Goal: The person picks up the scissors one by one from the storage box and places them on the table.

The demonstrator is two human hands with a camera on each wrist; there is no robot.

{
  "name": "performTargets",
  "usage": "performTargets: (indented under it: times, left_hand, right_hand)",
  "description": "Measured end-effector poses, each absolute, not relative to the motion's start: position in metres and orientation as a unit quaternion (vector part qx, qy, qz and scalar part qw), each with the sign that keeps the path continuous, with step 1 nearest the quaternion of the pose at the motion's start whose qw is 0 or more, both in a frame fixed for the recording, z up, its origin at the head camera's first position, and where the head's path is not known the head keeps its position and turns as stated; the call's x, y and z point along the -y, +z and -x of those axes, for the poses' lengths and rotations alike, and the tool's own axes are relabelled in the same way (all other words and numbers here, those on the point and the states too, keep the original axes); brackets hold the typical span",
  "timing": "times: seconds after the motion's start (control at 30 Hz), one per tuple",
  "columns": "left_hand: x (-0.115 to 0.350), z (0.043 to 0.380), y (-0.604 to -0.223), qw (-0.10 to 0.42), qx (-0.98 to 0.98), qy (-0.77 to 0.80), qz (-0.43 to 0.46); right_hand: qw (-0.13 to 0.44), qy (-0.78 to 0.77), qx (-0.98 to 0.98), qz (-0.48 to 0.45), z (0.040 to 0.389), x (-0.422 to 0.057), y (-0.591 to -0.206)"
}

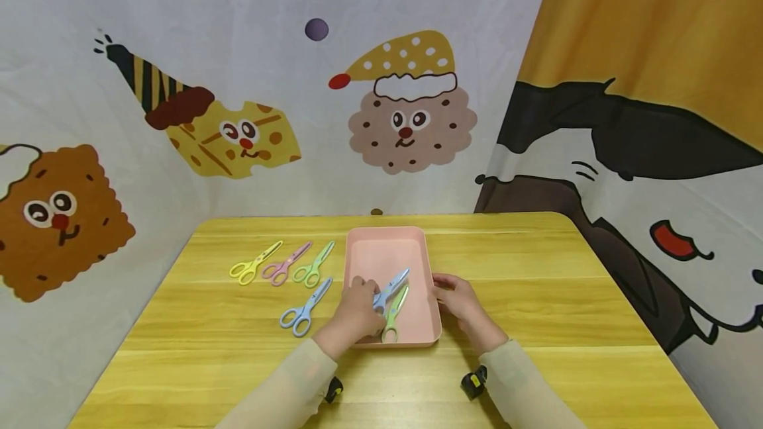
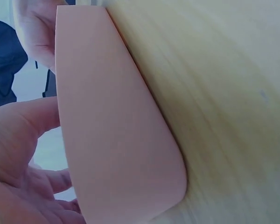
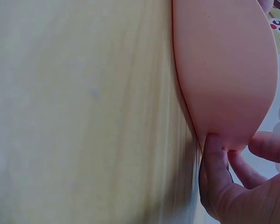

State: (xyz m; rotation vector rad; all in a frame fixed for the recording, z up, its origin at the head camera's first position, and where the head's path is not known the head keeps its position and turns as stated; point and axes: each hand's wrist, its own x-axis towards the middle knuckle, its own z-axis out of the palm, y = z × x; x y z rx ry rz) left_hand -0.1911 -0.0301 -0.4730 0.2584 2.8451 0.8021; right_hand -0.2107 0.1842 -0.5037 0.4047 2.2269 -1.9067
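Curling over the handles of blue scissors [image 1: 392,288] at the lower centre of the head frame, the left hand [image 1: 356,310] is seen with its fingers closed on them, the handles being mostly hidden beneath it. The blue scissors are held inside a pink tray [image 1: 387,250], their blades pointed toward the upper right. Just beside them, green scissors [image 1: 395,313] are laid in the same tray, handles toward the bottom of the frame. By the right hand [image 1: 463,298], the tray's right wall is touched from outside; in the right wrist view its fingers are rested against the wall, not wrapped round it. The tray is set upon a wooden table [image 1: 536,283]. To the left of centre, yellow scissors [image 1: 257,261], pink scissors [image 1: 287,265] and a second green pair [image 1: 316,266] are arranged in a row, blades toward the upper right; below this row a second blue pair [image 1: 308,306] is similarly slanted. The upper frame is filled by a printed cloth [image 1: 238,12]
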Motion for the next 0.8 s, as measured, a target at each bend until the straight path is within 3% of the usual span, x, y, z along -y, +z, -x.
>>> performTargets:
  times: [0.33,0.8]
  left_hand:
    - [0.036,0.194,-0.472,0.017,-0.937,0.337,-0.094]
    - [0.043,0.196,-0.470,-0.027,-0.932,0.350,-0.088]
  right_hand:
    - [0.093,-0.641,-0.749,-0.140,0.211,-0.185,-0.505]
    - [0.096,-0.635,-0.753,-0.143,0.210,-0.184,-0.503]
